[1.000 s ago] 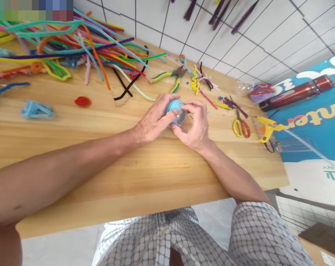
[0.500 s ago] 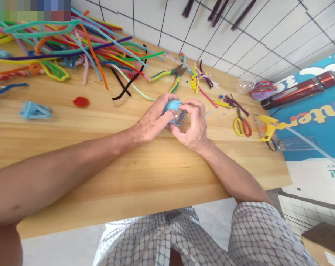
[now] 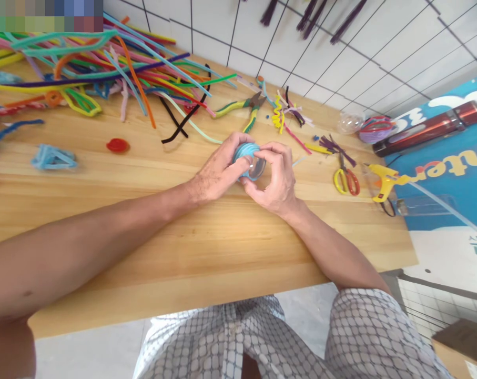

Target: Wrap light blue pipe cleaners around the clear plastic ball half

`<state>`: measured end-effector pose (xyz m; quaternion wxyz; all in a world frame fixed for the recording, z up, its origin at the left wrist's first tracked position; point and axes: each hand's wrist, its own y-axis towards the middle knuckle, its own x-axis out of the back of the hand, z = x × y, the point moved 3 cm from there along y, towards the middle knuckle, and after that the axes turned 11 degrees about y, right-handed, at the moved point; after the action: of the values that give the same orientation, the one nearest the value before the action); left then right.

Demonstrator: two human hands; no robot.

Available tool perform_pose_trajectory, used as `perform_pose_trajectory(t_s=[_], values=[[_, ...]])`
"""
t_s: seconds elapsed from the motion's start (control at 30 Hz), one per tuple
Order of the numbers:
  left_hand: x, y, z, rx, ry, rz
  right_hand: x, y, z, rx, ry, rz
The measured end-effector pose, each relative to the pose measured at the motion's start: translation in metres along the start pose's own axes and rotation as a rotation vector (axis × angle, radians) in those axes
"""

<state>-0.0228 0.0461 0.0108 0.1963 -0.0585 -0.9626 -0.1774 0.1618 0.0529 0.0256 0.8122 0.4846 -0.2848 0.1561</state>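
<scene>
Both of my hands meet over the middle of the wooden table. Between them is a clear plastic ball partly wrapped in light blue pipe cleaner. My left hand curls around its left side, thumb on the blue wrap. My right hand grips its right side, with the fingers bent over the top. Part of the ball is hidden by my fingers.
A big heap of coloured pipe cleaners covers the far left. Pliers, yellow-handled scissors, a yellow glue gun, a red coil, a blue bundle, a second wrapped ball and a red bottle lie around.
My hands and the ball have hardly moved; the fingers of the right hand have shifted slightly over the top of the ball.
</scene>
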Motion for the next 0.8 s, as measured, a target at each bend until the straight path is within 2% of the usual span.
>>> perform_pose_trajectory(t_s=[0.37, 0.6, 0.8], values=[[0.0034, -0.0007, -0.0003, 0.016, -0.020, -0.034, -0.0013, -0.0005, -0.0043, -0.042, 0.011, -0.020], [0.0013, 0.0005, 0.0035, 0.008, -0.004, -0.048, -0.0022, -0.0031, -0.0077, -0.105, 0.024, 0.017], [0.0022, 0.0006, 0.0029, 0.003, 0.000, -0.045, -0.0020, -0.0015, -0.0051, -0.069, -0.016, -0.013]])
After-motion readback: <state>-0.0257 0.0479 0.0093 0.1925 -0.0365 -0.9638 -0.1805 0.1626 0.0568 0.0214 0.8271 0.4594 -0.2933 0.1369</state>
